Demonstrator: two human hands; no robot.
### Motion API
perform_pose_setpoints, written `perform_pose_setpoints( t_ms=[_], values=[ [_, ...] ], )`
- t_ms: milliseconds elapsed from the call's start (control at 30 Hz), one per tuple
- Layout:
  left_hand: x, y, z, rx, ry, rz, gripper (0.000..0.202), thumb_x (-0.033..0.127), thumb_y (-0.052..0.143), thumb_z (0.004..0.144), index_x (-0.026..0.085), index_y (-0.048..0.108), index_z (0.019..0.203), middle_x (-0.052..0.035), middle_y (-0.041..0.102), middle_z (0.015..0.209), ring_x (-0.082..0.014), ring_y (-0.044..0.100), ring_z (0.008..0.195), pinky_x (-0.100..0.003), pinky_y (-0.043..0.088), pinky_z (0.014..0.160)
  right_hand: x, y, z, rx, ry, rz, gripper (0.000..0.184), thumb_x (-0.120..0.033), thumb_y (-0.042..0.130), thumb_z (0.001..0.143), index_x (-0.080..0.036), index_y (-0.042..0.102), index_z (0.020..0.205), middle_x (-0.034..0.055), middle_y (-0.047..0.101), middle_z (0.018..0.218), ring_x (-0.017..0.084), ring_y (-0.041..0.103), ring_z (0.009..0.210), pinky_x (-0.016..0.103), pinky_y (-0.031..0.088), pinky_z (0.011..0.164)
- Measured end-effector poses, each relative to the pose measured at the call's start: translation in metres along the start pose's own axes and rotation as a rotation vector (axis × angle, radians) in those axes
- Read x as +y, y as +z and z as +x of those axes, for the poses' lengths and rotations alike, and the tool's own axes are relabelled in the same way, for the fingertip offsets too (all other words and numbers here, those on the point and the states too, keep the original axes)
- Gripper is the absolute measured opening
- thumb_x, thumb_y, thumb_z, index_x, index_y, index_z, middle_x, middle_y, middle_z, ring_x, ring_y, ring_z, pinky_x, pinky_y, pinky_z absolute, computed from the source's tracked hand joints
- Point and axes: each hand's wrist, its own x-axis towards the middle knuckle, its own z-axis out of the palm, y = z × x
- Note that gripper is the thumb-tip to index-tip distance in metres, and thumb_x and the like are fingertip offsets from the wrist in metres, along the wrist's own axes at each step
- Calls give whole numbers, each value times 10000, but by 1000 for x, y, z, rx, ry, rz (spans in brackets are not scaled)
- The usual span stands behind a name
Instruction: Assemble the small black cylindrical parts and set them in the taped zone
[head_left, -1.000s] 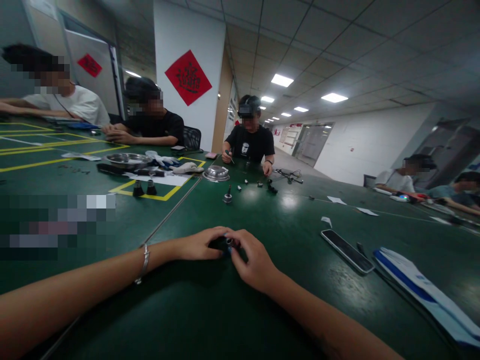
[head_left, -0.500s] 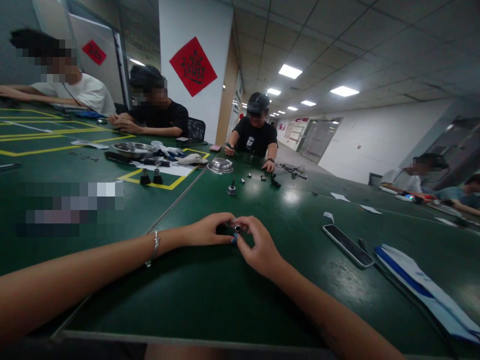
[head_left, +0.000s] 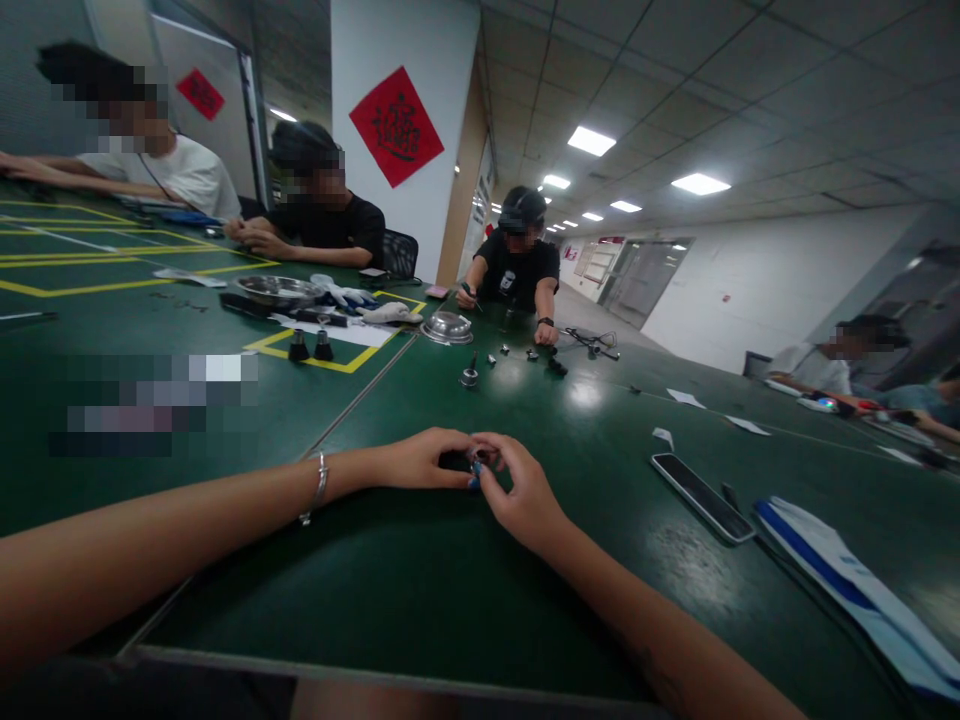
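My left hand (head_left: 424,458) and my right hand (head_left: 519,490) meet above the green table (head_left: 390,600), fingertips pinched together. Between them is a small round metal part (head_left: 478,457), mostly covered by the fingers; its exact kind cannot be made out. Blue nails show on the thumbs beside it. Beyond the hands, a round metal piece with a dark upright stem (head_left: 469,376) stands on the tabletop. Several small metal pieces (head_left: 532,354) lie farther back.
A phone (head_left: 701,497) and a blue-and-white packet (head_left: 840,590) lie right. Two black-based pieces (head_left: 310,347), a metal bowl (head_left: 277,290), gloves (head_left: 352,300) and an upturned metal dish (head_left: 446,327) are farther left. A co-worker (head_left: 517,265) sits opposite; others sit around.
The fingers have shifted around the small metal part, so its round open end shows less now. The view has turned slightly left; both hands stay together.
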Motion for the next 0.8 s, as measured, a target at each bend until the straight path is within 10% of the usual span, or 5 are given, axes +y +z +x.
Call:
perform_pose_setpoints(
  t_ms=[800],
  values=[
    [-12,13,4,-43,-28,-35,237,280,582,809,90,596,950,-75,632,895,-170,580,823,-264,428,748,9,1,-7,-5,-106,-290,369,-194,508,818,-176,537,1185,103,512,1001,254,481,947,420,438,795]
  ],
)
